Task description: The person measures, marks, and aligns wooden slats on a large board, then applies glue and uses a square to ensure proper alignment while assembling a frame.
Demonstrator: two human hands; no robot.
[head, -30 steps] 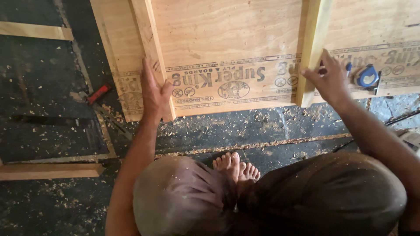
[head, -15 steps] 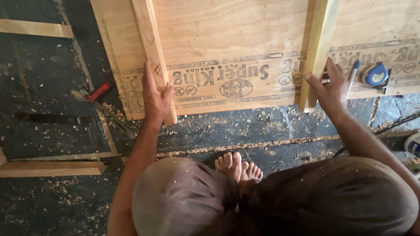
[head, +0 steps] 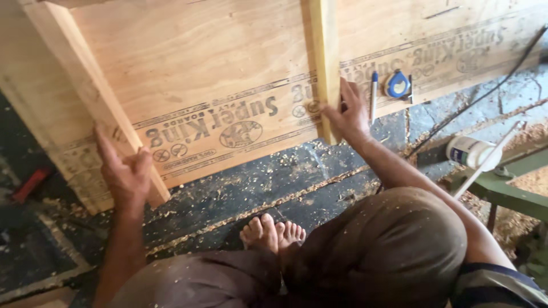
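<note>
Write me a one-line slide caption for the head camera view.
Left hand and right hand each press a pale wooden batten onto a printed plywood sheet.

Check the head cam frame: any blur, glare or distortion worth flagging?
Head view: soft motion blur throughout, worst at the left edge around the red tool; the left hand and right hand are smeared; even daylight, no glare on the plywood sheet; slight wide-angle bowing in the wooden battens; bright washout near the white bottle.
</note>
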